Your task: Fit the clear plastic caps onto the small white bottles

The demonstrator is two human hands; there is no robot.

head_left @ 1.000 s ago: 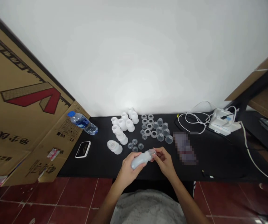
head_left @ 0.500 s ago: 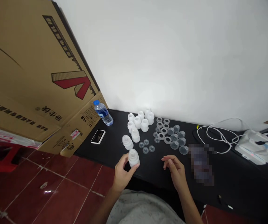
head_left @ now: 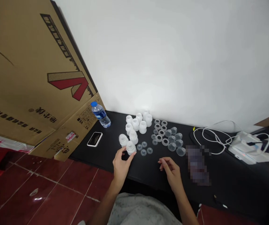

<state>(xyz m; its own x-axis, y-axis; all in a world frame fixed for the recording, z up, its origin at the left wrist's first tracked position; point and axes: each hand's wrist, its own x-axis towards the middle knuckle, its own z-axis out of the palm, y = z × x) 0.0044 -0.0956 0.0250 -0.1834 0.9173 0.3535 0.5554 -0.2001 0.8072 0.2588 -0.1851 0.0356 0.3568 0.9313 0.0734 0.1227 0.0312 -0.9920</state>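
My left hand (head_left: pixel 121 164) holds a white plastic bottle (head_left: pixel 131 147) upright on the black table (head_left: pixel 223 175), fingers around its base, beside a group of several like white bottles (head_left: pixel 136 124). My right hand (head_left: pixel 170 171) hovers over the table edge with fingers loosely curled and nothing in them. Between the hands lie small clear round discs (head_left: pixel 144 148). Behind them sit several clear rings and dome caps (head_left: pixel 168 136).
A water bottle (head_left: pixel 100 114) and a phone (head_left: pixel 94 138) sit at the table's left end beside a large leaning cardboard box (head_left: pixel 26 81). White cables and a power strip (head_left: pixel 244 146) lie at the right. A blurred object (head_left: pixel 196 164) lies right of my right hand. Red tiles cover the floor.
My right hand has let go of the bottle. My left hand carried it left and forward and stood it upright next to the other bottles. The view swung left.
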